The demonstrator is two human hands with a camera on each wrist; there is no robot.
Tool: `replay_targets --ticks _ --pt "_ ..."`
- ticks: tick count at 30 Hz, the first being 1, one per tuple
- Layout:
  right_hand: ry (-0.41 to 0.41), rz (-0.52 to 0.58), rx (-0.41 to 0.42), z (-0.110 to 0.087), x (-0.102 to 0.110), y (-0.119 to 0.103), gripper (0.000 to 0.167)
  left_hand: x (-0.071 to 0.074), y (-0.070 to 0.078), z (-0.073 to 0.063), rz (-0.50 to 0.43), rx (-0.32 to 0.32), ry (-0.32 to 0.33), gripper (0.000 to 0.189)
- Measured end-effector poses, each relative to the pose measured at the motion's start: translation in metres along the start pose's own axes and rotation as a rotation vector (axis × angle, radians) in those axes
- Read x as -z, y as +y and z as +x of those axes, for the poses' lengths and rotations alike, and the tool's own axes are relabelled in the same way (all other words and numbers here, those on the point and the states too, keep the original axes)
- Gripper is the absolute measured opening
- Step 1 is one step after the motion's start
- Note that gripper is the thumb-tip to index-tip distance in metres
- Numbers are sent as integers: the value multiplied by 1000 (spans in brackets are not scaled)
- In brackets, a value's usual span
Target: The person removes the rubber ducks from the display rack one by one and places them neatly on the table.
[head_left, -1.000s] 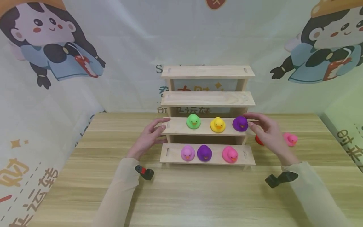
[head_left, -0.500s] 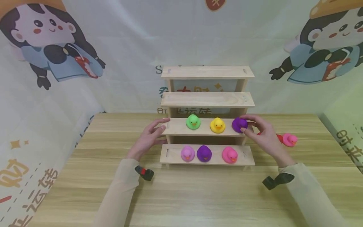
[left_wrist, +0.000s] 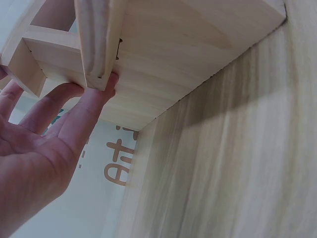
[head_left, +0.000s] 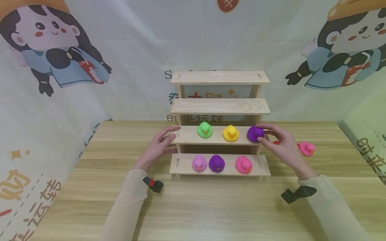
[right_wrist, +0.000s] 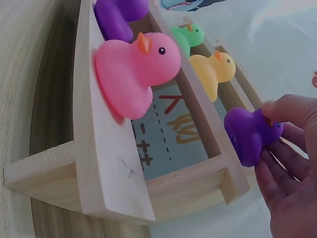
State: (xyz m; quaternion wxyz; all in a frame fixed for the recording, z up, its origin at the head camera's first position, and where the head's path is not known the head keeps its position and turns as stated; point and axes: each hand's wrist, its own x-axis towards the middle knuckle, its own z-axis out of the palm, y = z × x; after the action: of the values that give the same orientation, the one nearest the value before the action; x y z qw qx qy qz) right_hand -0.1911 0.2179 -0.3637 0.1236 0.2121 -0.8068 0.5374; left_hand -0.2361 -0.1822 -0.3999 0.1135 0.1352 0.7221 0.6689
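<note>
Right hand [head_left: 286, 149] has newly pinched the rounded purple toy duck [head_left: 254, 134] rightmost on the stepped pale-wood shelf [head_left: 220, 105]; left hand [head_left: 155, 147], loosely spread, touches its left end

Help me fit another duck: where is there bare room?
The top shelf and second shelf are bare, as is the table before the bottom shelf, between the sleeves. Crowded: the third shelf, left hand at one end, right hand holding a purple duck at the other.
</note>
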Motion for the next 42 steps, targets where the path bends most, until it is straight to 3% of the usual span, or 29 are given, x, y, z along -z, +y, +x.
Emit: replay_targets --ticks 5,22,32,42 --pt "6 -2 -24 -4 5 -4 38 1 0 -1 -1 7 5 42" --pt "24 21 39 -16 21 -1 38 0 3 -2 11 11 3 43" --pt "30 -100 7 -25 32 3 39 0 1 -1 11 15 1 43" --pt "45 -28 16 -35 41 3 38 -1 0 -1 13 10 5 42"
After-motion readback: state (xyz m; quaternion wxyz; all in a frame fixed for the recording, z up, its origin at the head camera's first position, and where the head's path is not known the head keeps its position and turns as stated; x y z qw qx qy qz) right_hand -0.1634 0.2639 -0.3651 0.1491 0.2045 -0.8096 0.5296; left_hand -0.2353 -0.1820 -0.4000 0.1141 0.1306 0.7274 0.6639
